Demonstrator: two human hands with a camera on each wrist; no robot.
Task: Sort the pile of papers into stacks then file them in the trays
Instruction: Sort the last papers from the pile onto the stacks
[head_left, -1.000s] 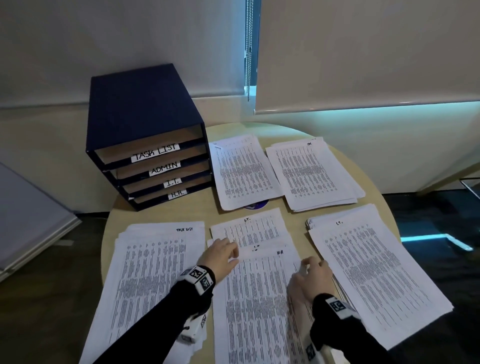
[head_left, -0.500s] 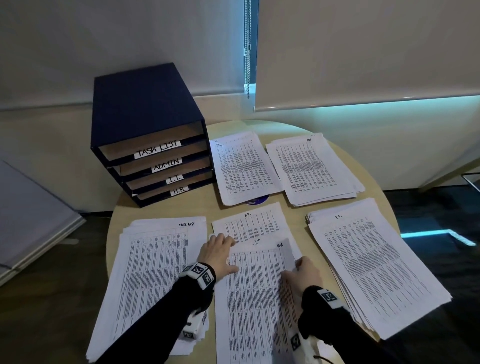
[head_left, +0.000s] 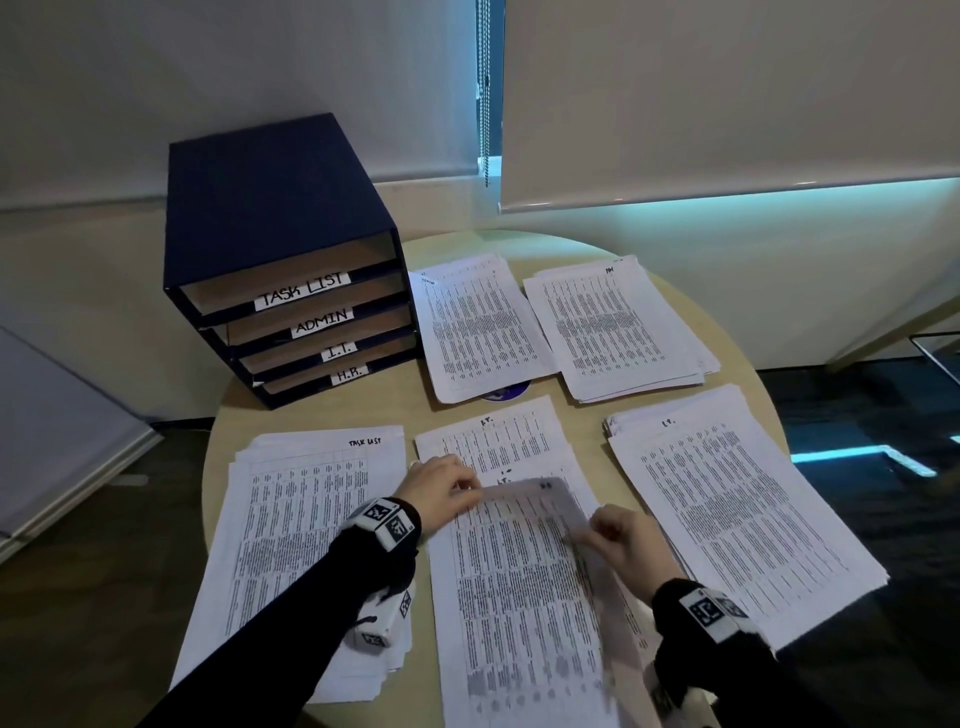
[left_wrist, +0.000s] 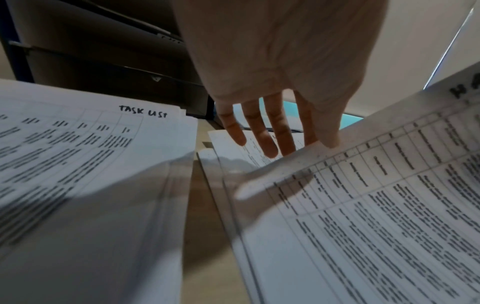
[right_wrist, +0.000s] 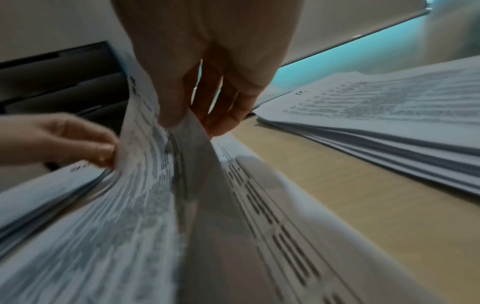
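On the round table (head_left: 363, 410), a middle pile of printed sheets (head_left: 498, 447) lies in front of me. Its top sheet (head_left: 524, 525), marked H.R., is raised and curled off the pile. My left hand (head_left: 457, 486) pinches the sheet's top left corner; in the left wrist view the thumb of that hand (left_wrist: 298, 142) lies on the sheet (left_wrist: 363, 205), with the fingers beneath. My right hand (head_left: 597, 530) pinches the sheet's right edge, thumb against fingers (right_wrist: 182, 121). The blue trays (head_left: 291, 291), labelled TASK LIST, ADMIN, I.T. and H.R., stand at the back left.
A TASK LIST stack (head_left: 291, 519) lies left of the pile and an I.T. stack (head_left: 727, 509) lies right of it. Two more stacks (head_left: 478, 322) (head_left: 613, 327) sit at the back beside the trays. The table edge curves close on the right.
The right hand has lifted the H.R. sheet's right edge off the pile. The left hand has gone from lying flat on the pile to pinching the sheet's top corner.
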